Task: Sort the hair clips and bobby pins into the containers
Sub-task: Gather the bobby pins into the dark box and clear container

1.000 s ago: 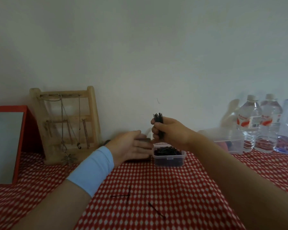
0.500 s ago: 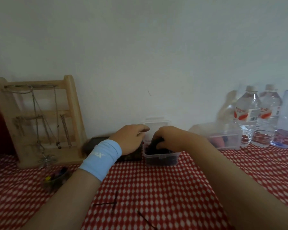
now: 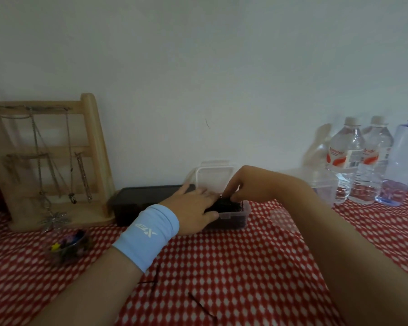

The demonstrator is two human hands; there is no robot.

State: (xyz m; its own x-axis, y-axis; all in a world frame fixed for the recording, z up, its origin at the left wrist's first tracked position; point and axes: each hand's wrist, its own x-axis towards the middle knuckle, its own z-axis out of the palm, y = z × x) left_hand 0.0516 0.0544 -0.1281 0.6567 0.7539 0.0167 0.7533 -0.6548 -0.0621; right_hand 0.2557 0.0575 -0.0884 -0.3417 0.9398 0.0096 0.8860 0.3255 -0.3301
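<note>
A small clear container [image 3: 236, 218] stands on the red checked cloth, filled with black bobby pins [image 3: 224, 204]. My left hand [image 3: 193, 208], with a light blue wristband, grips the container's left end, thumb on its front rim. My right hand [image 3: 250, 184] reaches down from the right, and its curled fingertips pinch the bobby pins inside the container. Two loose bobby pins [image 3: 149, 282] lie on the cloth near me, and a third bobby pin [image 3: 201, 307] lies further forward. A small glass bowl [image 3: 68, 247] at the left holds colourful hair clips.
A dark lidded box [image 3: 146, 197] sits left of the container, and a white lid [image 3: 214, 174] leans on the wall behind. A wooden jewellery stand [image 3: 47, 161] is at the far left. Another clear tub [image 3: 323, 187] and three water bottles [image 3: 346, 161] stand at the right.
My right hand came down from above with a bundle of bobby pins into the container. My left hand moved onto the container. The view shifted right, and the red frame left it.
</note>
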